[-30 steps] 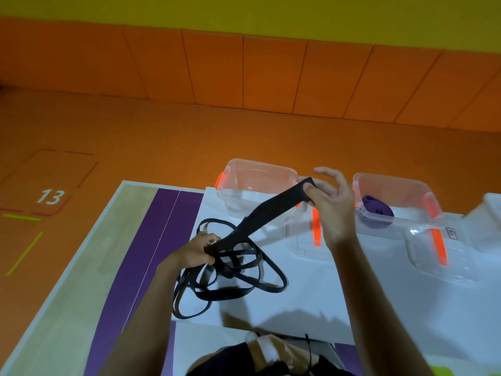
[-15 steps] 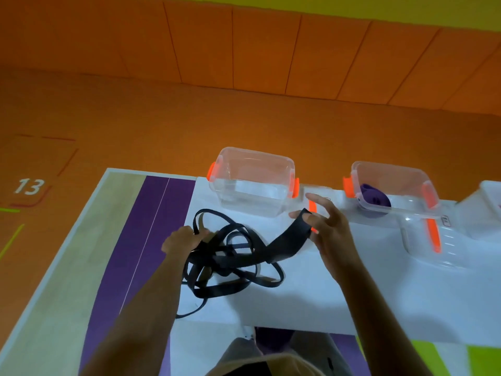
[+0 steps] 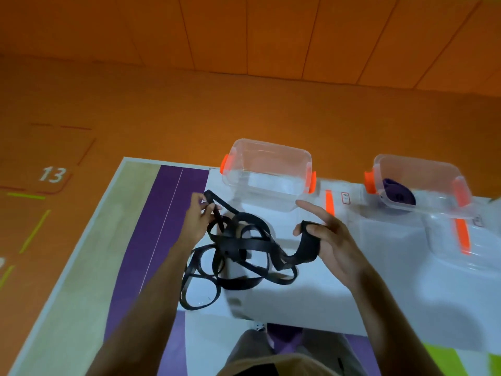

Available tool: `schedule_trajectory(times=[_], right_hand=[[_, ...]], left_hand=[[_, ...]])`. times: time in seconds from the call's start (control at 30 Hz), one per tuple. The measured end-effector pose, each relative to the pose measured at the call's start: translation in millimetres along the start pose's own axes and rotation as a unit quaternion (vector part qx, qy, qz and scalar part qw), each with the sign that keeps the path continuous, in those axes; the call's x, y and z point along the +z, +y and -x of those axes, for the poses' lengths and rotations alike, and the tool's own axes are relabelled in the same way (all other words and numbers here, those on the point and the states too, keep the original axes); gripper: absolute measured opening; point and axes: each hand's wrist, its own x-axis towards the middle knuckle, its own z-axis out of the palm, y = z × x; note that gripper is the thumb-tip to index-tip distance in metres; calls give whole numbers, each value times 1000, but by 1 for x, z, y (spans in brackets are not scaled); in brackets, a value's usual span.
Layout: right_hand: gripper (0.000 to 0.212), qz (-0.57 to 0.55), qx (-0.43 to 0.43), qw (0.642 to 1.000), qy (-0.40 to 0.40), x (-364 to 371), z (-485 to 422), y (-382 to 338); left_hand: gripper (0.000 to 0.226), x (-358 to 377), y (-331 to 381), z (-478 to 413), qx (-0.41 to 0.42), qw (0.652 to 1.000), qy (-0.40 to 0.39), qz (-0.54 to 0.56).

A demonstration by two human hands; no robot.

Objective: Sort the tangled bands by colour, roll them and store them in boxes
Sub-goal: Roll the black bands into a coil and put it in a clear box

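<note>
The white tabletop [image 3: 325, 289] is carrying everything here, with two clear plastic boxes standing along its far edge: the empty box [image 3: 267, 176] with orange latches is sitting just beyond the tangle, and the second box [image 3: 417, 183], well apart to the right, is already holding a rolled purple band [image 3: 398, 192]. Two clear lids [image 3: 461, 240] with orange strips are lying flat in front of the boxes. A moment ago the wide black strip was being held taut and high between the hands, slanting up toward the empty box; now it is sagging, and the black band tangle [image 3: 238, 253] is lying slack on the table between the two hands. That suggests the person is giving up on pulling it free by tension and is going back to working the knot, so the black bands are not yet separated or rolled. The left hand [image 3: 199, 217] is pinching a narrow loop at the tangle's far left corner, fingers closed on it. The right hand [image 3: 329, 237] is gripping the wide strip's end [image 3: 307, 241] between thumb and curled fingers, with the index finger stretched out free. That wide strip is running roughly left to right, its held end pointing up and right, its other end disappearing into the knot.
</note>
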Motion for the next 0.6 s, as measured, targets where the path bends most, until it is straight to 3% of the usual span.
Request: schedule_trajectory(times=[0.17, 0.37, 0.5, 0.6], right_hand=[[54, 11, -6, 999, -29, -6, -11, -2], [58, 14, -27, 999, -20, -11, -19, -5], [59, 7, -42, 998, -39, -11, -15, -10], [59, 4, -30, 998, -63, -11, -9, -14]], left_hand=[[17, -3, 28, -4, 50, 997, -4, 53], [17, 8, 33, 8, 25, 997, 17, 68], [9, 19, 25, 20, -44, 999, 14, 20], [28, 23, 15, 31, -151, 985, -11, -85]])
